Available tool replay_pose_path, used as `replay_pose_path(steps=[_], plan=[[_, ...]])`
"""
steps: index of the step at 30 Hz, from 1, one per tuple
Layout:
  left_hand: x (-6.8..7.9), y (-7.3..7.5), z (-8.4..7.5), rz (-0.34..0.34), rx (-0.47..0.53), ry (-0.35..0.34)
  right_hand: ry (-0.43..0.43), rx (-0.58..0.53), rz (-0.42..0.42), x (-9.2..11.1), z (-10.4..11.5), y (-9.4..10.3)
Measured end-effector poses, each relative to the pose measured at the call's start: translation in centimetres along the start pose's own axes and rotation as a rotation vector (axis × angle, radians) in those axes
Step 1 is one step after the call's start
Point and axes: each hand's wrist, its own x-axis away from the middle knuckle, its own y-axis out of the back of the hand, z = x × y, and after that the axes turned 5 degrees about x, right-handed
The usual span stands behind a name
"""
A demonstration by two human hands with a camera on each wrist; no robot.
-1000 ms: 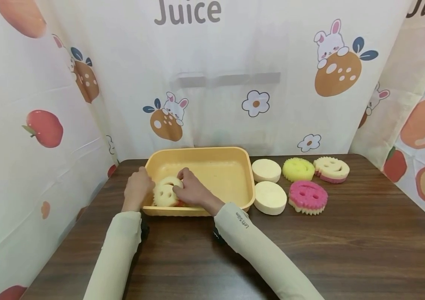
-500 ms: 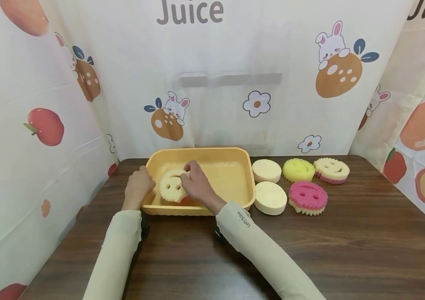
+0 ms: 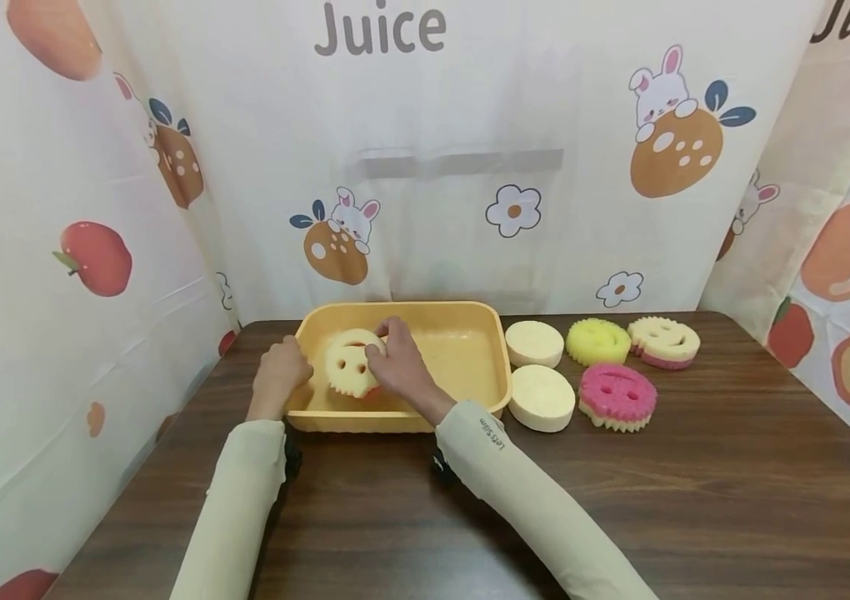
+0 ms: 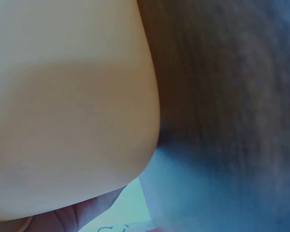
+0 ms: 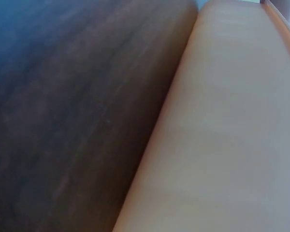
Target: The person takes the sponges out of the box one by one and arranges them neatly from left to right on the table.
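In the head view my right hand (image 3: 402, 364) pinches the right edge of a smiley-face sponge (image 3: 350, 377), cream on its face with a little red showing low at its edge. The sponge is tilted above the floor of a yellow plastic basin (image 3: 462, 371). At the basin's left end, my left hand (image 3: 278, 375) holds the rim. Fingers (image 4: 82, 212) of that hand show past the basin's outer wall (image 4: 82, 121) in the left wrist view. The right wrist view has only the basin's wall (image 5: 208, 135) and tabletop; my right fingers are hidden there.
Right of the basin lie two plain cream round sponges (image 3: 541, 398), a yellow smiley sponge (image 3: 597, 342), a pink-topped one (image 3: 617, 396) and a cream-and-pink one (image 3: 665, 340). They rest on a dark wooden table (image 3: 695, 492). Printed curtains (image 3: 432, 233) stand behind and at both sides.
The smiley sponge has risen from the basin's front left corner and shifted a little right and away, with my right hand holding it. My left hand stays at the rim.
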Motion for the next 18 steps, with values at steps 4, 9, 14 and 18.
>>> replay_pose_path(steps=[4, 9, 14, 18], plan=[[0.0, -0.1, -0.1, 0.004, -0.009, -0.009, 0.001, -0.011, -0.037, -0.2, -0.1, 0.6], [-0.1, -0.5, 0.0, 0.008, -0.001, -0.028, 0.001, -0.019, -0.060, -0.2, 0.0, 2.0], [-0.3, -0.5, 0.2, 0.013, -0.006, -0.039, 0.005, -0.043, -0.088, -0.5, 0.3, 4.3], [-0.6, -0.3, 0.3, 0.013, 0.001, -0.042, 0.014, -0.091, -0.109, -0.8, 0.1, 6.9]])
